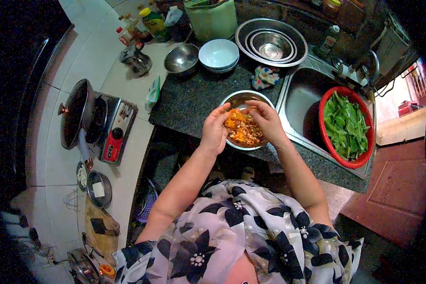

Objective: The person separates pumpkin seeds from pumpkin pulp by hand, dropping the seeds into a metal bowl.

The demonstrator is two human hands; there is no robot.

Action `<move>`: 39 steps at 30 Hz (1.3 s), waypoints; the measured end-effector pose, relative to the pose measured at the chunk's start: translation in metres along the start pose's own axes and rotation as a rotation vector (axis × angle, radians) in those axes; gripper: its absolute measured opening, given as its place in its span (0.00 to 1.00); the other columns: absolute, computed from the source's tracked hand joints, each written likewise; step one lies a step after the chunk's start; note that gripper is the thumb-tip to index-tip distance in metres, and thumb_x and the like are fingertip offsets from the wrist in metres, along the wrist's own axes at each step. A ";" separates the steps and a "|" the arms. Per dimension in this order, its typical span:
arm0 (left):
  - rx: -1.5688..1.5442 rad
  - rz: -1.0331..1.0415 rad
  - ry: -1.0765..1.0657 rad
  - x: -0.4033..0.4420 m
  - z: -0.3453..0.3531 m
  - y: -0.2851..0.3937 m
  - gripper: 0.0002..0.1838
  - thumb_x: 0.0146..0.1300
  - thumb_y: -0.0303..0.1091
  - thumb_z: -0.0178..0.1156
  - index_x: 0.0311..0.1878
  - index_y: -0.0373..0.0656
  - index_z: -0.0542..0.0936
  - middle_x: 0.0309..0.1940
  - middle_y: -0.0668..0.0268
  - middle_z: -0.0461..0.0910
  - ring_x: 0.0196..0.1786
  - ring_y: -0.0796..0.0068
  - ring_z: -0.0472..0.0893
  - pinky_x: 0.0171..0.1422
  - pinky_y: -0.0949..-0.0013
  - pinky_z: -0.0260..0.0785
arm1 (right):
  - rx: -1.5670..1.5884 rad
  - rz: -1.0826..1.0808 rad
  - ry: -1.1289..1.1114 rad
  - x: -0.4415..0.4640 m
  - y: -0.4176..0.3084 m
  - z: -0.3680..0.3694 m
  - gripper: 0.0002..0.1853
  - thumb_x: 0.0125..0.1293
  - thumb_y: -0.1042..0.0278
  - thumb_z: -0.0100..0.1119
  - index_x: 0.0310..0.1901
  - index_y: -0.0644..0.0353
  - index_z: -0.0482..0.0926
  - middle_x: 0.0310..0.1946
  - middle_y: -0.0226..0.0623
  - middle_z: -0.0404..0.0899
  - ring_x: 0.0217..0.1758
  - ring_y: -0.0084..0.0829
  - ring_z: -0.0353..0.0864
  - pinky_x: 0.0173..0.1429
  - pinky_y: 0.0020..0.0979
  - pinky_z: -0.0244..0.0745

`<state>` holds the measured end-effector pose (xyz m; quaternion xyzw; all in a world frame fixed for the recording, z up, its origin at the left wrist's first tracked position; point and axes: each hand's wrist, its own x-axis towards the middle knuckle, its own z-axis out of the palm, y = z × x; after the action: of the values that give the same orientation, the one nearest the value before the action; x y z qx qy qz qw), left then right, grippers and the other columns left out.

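On the counter's front edge stands a metal bowl (244, 94) holding chopped orange and brown pieces (246, 132). My left hand (216, 128) is over the bowl's left rim, its fingers curled beside an orange clump (233, 118). Whether that clump is in the fingers or lies in the bowl is hard to make out. Over the right side of the same bowl is my right hand (268, 124), with thumb and fingers bent together in a pinch. Anything between those fingertips is too small or hidden to name.
Right of the bowl is a steel sink (304, 87) with a red basin (324, 124) of green leaves (346, 125). Behind are nested metal basins (293, 35), white bowls (218, 53) and a patterned cloth (265, 77). A gas stove (119, 128) with a wok (75, 116) stands left.
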<state>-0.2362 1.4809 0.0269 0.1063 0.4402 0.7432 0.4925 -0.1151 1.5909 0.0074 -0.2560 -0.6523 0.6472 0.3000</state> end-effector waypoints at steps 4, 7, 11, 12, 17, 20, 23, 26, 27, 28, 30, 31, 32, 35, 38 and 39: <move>0.081 -0.013 -0.006 -0.002 0.005 0.001 0.18 0.61 0.24 0.44 0.56 0.34 0.63 0.47 0.56 0.70 0.47 0.70 0.74 0.52 0.67 0.69 | -0.208 -0.110 -0.027 -0.003 -0.005 -0.002 0.12 0.55 0.71 0.58 0.41 0.63 0.76 0.37 0.40 0.77 0.42 0.35 0.76 0.48 0.29 0.70; 0.102 -0.011 -0.013 -0.003 0.007 0.000 0.19 0.60 0.23 0.45 0.56 0.35 0.64 0.47 0.57 0.70 0.48 0.70 0.73 0.52 0.68 0.69 | -0.442 -0.339 -0.091 -0.007 -0.024 0.003 0.11 0.53 0.70 0.59 0.38 0.63 0.75 0.35 0.42 0.75 0.41 0.40 0.75 0.47 0.33 0.70; -0.004 -0.061 -0.003 0.003 0.003 -0.004 0.16 0.61 0.27 0.45 0.53 0.35 0.67 0.46 0.55 0.73 0.49 0.62 0.74 0.54 0.61 0.69 | -0.569 -0.331 -0.054 -0.008 -0.021 0.009 0.12 0.51 0.72 0.59 0.38 0.62 0.73 0.36 0.42 0.73 0.44 0.43 0.73 0.48 0.36 0.69; -0.038 -0.081 -0.012 0.004 0.000 -0.004 0.17 0.61 0.28 0.45 0.53 0.35 0.67 0.47 0.55 0.73 0.49 0.61 0.74 0.54 0.60 0.68 | -0.567 -0.317 -0.049 -0.008 -0.020 0.009 0.12 0.52 0.72 0.59 0.39 0.62 0.73 0.36 0.42 0.73 0.43 0.43 0.73 0.48 0.36 0.69; -0.101 -0.148 -0.049 0.002 0.000 -0.002 0.17 0.62 0.31 0.44 0.53 0.34 0.67 0.49 0.53 0.72 0.52 0.59 0.73 0.57 0.56 0.65 | -0.538 -0.177 -0.038 -0.007 -0.022 0.008 0.12 0.52 0.71 0.59 0.39 0.62 0.75 0.37 0.43 0.76 0.42 0.43 0.75 0.48 0.35 0.71; -0.147 -0.181 -0.053 0.001 0.002 0.001 0.18 0.61 0.31 0.45 0.53 0.34 0.67 0.50 0.53 0.71 0.52 0.58 0.72 0.58 0.57 0.65 | -0.395 -0.092 -0.011 -0.004 -0.010 0.004 0.12 0.52 0.71 0.59 0.39 0.62 0.76 0.37 0.44 0.77 0.40 0.41 0.77 0.46 0.33 0.72; -0.176 -0.199 -0.103 0.002 0.002 0.003 0.18 0.60 0.29 0.45 0.53 0.33 0.66 0.50 0.53 0.71 0.53 0.59 0.72 0.59 0.58 0.64 | -0.295 -0.058 -0.008 -0.002 -0.002 0.001 0.11 0.54 0.71 0.60 0.40 0.62 0.76 0.35 0.41 0.78 0.38 0.33 0.78 0.45 0.29 0.73; -0.123 -0.182 -0.170 -0.002 0.005 0.007 0.19 0.57 0.25 0.47 0.53 0.33 0.67 0.49 0.54 0.72 0.52 0.60 0.73 0.60 0.59 0.64 | -0.236 -0.008 0.004 -0.003 -0.003 0.000 0.11 0.54 0.71 0.60 0.40 0.63 0.76 0.34 0.38 0.79 0.38 0.29 0.78 0.44 0.27 0.72; -0.091 -0.168 -0.175 -0.003 0.006 0.007 0.19 0.55 0.22 0.47 0.53 0.33 0.67 0.48 0.54 0.72 0.52 0.60 0.73 0.60 0.60 0.64 | -0.225 0.007 0.005 -0.003 -0.003 0.000 0.11 0.54 0.71 0.60 0.40 0.63 0.76 0.34 0.37 0.79 0.37 0.28 0.78 0.44 0.27 0.72; -0.058 -0.154 -0.180 -0.003 0.006 0.006 0.20 0.54 0.20 0.47 0.52 0.33 0.68 0.48 0.54 0.72 0.51 0.61 0.73 0.60 0.61 0.65 | -0.186 0.023 0.002 -0.003 -0.002 -0.001 0.11 0.54 0.71 0.60 0.40 0.63 0.76 0.34 0.37 0.79 0.37 0.27 0.77 0.43 0.26 0.72; 0.010 -0.161 -0.151 -0.004 0.005 0.004 0.20 0.53 0.17 0.47 0.51 0.33 0.69 0.47 0.54 0.73 0.50 0.63 0.74 0.57 0.65 0.67 | -0.107 0.057 -0.005 -0.001 0.005 -0.003 0.12 0.54 0.72 0.60 0.40 0.64 0.76 0.33 0.37 0.79 0.37 0.27 0.77 0.43 0.26 0.72; 0.043 -0.164 -0.136 -0.004 0.004 0.004 0.20 0.53 0.15 0.47 0.51 0.33 0.69 0.47 0.55 0.73 0.49 0.64 0.75 0.56 0.67 0.69 | -0.092 0.055 -0.001 0.000 0.009 -0.004 0.12 0.54 0.72 0.60 0.40 0.64 0.76 0.33 0.37 0.79 0.37 0.27 0.77 0.43 0.26 0.72; 0.050 -0.177 -0.129 -0.004 0.004 0.004 0.18 0.53 0.15 0.47 0.50 0.32 0.70 0.46 0.55 0.73 0.49 0.65 0.75 0.55 0.68 0.69 | -0.078 0.053 0.002 0.000 0.013 -0.006 0.11 0.54 0.72 0.60 0.40 0.64 0.76 0.33 0.37 0.79 0.37 0.26 0.77 0.43 0.25 0.72; 0.074 -0.201 -0.104 -0.004 0.007 0.004 0.15 0.56 0.17 0.47 0.49 0.32 0.71 0.46 0.56 0.73 0.47 0.67 0.76 0.52 0.72 0.71 | -0.078 0.050 0.010 0.000 0.013 -0.006 0.11 0.54 0.72 0.59 0.40 0.64 0.76 0.33 0.36 0.79 0.36 0.26 0.77 0.43 0.25 0.72; 0.104 -0.194 -0.083 -0.005 0.008 0.004 0.13 0.59 0.20 0.48 0.48 0.32 0.71 0.45 0.57 0.74 0.46 0.68 0.76 0.52 0.73 0.72 | -0.068 0.058 0.018 -0.001 0.007 -0.006 0.11 0.55 0.72 0.59 0.40 0.64 0.76 0.33 0.36 0.79 0.36 0.25 0.77 0.43 0.25 0.72; 0.110 -0.188 -0.085 -0.005 0.007 0.004 0.12 0.60 0.21 0.48 0.48 0.32 0.72 0.45 0.57 0.74 0.46 0.68 0.76 0.52 0.72 0.72 | -0.060 0.062 0.021 -0.002 0.006 -0.006 0.11 0.55 0.72 0.59 0.40 0.64 0.76 0.33 0.36 0.79 0.36 0.25 0.77 0.43 0.25 0.72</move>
<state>-0.2320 1.4802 0.0356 0.1228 0.4671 0.6633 0.5716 -0.1097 1.5936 0.0014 -0.2917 -0.6599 0.6337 0.2790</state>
